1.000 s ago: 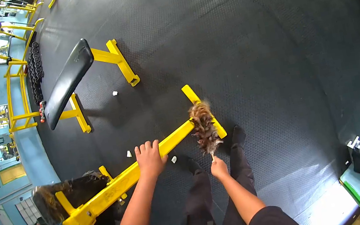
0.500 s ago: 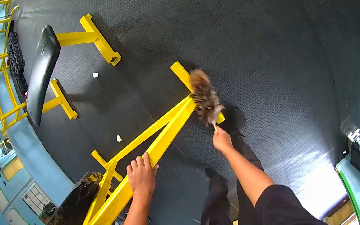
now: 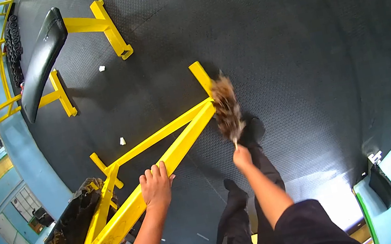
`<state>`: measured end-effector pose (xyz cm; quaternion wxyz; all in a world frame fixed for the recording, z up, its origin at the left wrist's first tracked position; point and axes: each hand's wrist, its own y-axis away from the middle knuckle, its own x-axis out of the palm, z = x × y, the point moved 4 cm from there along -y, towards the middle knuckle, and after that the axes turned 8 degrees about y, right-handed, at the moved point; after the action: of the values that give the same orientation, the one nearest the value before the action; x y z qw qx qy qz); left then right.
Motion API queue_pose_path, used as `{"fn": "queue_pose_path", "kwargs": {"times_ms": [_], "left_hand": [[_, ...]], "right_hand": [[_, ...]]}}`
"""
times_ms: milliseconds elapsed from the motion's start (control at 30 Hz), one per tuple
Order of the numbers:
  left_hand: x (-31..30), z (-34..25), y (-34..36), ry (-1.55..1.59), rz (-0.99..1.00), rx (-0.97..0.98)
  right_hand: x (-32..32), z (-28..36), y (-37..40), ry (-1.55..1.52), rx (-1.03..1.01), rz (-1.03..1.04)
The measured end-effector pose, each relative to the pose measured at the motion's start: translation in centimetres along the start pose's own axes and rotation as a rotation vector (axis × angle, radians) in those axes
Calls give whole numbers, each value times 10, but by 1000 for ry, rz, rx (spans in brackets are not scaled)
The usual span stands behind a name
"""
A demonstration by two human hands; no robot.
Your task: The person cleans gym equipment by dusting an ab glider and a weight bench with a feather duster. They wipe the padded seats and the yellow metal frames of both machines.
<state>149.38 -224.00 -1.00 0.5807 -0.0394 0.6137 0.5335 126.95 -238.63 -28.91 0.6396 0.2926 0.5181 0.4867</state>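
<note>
My right hand (image 3: pixel 242 158) is closed around the thin handle of a brown feather duster (image 3: pixel 227 108). The duster's fluffy head lies against the foot bar (image 3: pixel 201 76) of a yellow metal gym frame and hides much of that bar. Over the frame's long sloping beam (image 3: pixel 186 142) is my left hand (image 3: pixel 156 186), its fingers bent across the upper face and the thumb near the edge. At the lower left, a dark padded piece with a crinkled covering (image 3: pixel 71 230) sits on the same frame.
A black-padded bench (image 3: pixel 45 62) with yellow legs (image 3: pixel 111 32) stands at the upper left. Small white scraps (image 3: pixel 122 141) lie on the black textured mat (image 3: pixel 288 53). A row of dumbbells (image 3: pixel 14 49) lines the left wall. My shoe (image 3: pixel 254 130) is beside the duster.
The camera view has shifted slightly. The duster's head has moved a little down along the foot bar, showing more of its upper end. My left hand stays on the beam.
</note>
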Motion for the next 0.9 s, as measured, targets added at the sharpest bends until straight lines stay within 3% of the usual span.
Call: {"fn": "queue_pose_path", "kwargs": {"times_ms": [33,67,100,200,233,333,367,400,433,500,567,667,733,767,900], "left_hand": [[1,0,1,18,28,-16],[1,1,1,32,58,-31],[1,1,1,33,50,-28],[4,1,2,23,-8,-3],[6,2,1,-1,-10,-9],[9,1,4,-5,-48,-17],[11,2,3,-8,-55,-18],[12,3,3,-12,-61,-22],[11,3,4,-20,-106,-4],[12,4,3,0,-82,-14],[14,3,5,29,-53,-43],[16,6,6,13,-236,-31],[30,5,3,-26,-338,-49],[35,5,1,-22,-370,-50],[40,5,1,11,-386,-76]], "right_hand": [[15,-28,20,-56,94,-7],[-12,-11,59,-183,380,179],[-9,-25,72,-202,496,196],[-19,-42,83,-264,408,64],[8,-76,57,-206,131,-129],[-16,-60,41,-129,41,-122],[-19,-57,47,-282,295,46],[-27,-52,62,-211,503,302],[-19,-62,70,-560,689,384],[-39,-55,98,-490,778,357],[-70,-27,123,-436,649,322],[-85,-27,126,-178,398,255],[-109,0,115,345,-123,-63],[-126,25,117,367,15,124],[-166,128,122,619,-203,94]]}}
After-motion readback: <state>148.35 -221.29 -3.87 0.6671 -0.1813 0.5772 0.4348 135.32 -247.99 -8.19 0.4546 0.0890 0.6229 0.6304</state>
